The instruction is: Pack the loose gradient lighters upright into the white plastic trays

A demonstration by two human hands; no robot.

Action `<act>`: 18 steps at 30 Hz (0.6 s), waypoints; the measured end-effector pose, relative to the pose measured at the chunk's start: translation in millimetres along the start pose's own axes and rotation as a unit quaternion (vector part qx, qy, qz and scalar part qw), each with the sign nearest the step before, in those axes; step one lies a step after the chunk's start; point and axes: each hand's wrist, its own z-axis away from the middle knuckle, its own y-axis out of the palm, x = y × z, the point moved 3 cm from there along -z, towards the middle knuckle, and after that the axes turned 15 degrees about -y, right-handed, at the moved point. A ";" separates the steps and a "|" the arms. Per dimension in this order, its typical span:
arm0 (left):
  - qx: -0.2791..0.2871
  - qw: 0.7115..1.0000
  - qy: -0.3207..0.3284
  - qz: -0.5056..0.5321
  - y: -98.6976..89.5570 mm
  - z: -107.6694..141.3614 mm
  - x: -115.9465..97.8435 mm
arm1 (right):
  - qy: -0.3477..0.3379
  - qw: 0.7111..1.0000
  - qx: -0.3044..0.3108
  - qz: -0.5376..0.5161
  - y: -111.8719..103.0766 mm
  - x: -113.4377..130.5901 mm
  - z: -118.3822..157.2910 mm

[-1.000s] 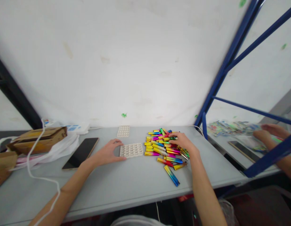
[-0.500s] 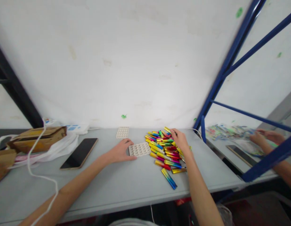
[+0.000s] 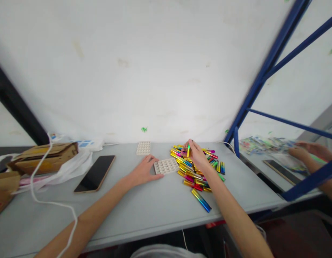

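My left hand lies on the grey table with thumb and fingers apart, at the left end of a white tray with rows of small round cups. A pile of shiny metallic-coloured tubes spreads to the right of the tray. Over the back of the pile, my right hand pinches a green and gold tube, held roughly upright. A second cupped tray rests near the wall. One blue and gold tube lies apart at the front of the pile.
A black phone lies to the left, beside a cardboard box on white plastic. A white cable hangs across the left side. Beyond the blue metal frame, another person's hands are over plastic packets.
My right hand has lifted a tube from the pile and turned it upright. My left hand stays by the tray. The whole view has shifted slightly.
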 end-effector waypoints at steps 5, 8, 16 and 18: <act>-0.002 1.000 -0.013 0.023 4.0 -0.4 5.0 | 0.026 0.995 0.063 -0.069 45.4 14.4 -11.7; -0.001 0.999 -0.013 0.031 4.2 2.7 5.7 | 0.077 0.992 0.074 -0.062 69.6 9.1 -14.7; 0.001 1.000 -0.006 0.017 0.2 6.8 2.8 | 0.145 0.988 0.035 0.032 88.2 -20.6 -1.4; 0.002 1.000 -0.007 0.013 0.3 6.5 2.8 | 0.127 0.990 0.037 0.044 83.7 -25.6 0.0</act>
